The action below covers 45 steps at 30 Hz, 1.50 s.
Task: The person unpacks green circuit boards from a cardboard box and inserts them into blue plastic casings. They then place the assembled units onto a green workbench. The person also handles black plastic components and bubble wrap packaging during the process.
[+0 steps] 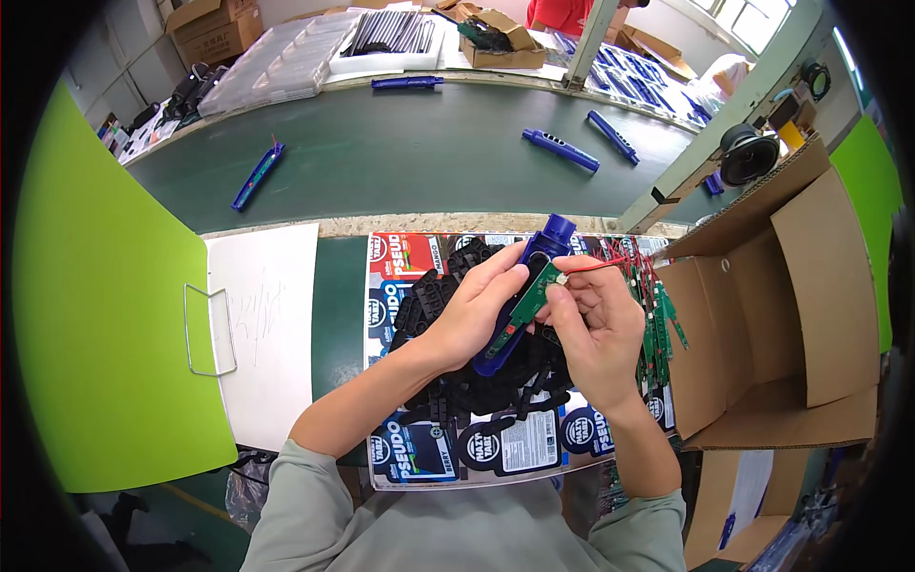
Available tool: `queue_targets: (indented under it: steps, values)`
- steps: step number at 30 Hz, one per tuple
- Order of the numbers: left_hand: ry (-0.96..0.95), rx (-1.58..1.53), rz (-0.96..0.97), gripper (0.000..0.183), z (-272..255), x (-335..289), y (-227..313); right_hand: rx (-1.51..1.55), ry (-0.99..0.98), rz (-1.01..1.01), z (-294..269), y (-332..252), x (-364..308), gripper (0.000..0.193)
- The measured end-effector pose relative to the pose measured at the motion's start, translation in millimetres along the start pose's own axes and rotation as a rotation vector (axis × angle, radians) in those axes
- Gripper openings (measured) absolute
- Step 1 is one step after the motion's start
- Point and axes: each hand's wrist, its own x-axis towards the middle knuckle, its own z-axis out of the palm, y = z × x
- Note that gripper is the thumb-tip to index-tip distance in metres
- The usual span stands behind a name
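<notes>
Grey-green fabric shirt [457, 534] lies nearest my camera, just short of the multicoloured printed sheet [591, 434]. Above that sheet, the left hand [488, 303] is closed around a long dark blue plastic casing [546, 243]. The right hand [599, 329] has thumb and fingers narrowed on the wired end of a narrow green circuit board [525, 306], which lies along the casing's open side; a thin red wire [596, 267] runs by those fingers. Whether the board is fully seated, I cannot tell.

Progress, as I judge it: this unit is part-way, board and casing together, no cover fitted. Left to use: a heap of black plastic parts [496, 393] on the sheet and a bundle of loose green circuit boards [653, 334] along its right side. Beyond the sheet, on the dark green table [400, 143], one slim blue casing with an exposed board [255, 179] lies open at left; two blue tubular units [560, 151] at right appear closed.
</notes>
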Motion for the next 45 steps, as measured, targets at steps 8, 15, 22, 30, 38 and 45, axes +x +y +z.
queue_targets:
  steps: [8,15,22,30,38,45]
  values:
    - [0.000,-0.050,0.017,0.040,-3,0,2,0.039,0.056,0.010,8,0,0,0.018]
    - [-0.081,-0.007,0.019,0.041,-4,-1,4,-0.044,0.027,0.044,1,1,3,0.020]
    - [-0.084,-0.035,0.047,0.045,3,-3,-1,-0.517,0.204,-0.254,6,13,5,0.033]
    - [-0.074,0.148,0.048,0.043,4,-2,0,-0.243,0.260,-0.031,15,17,6,0.056]
    - [-0.053,0.216,0.067,0.042,-2,1,-4,-0.087,0.202,0.123,16,25,10,0.056]
    - [0.255,0.499,0.150,0.042,-99,68,43,-0.408,0.111,0.017,-4,55,11,0.029]
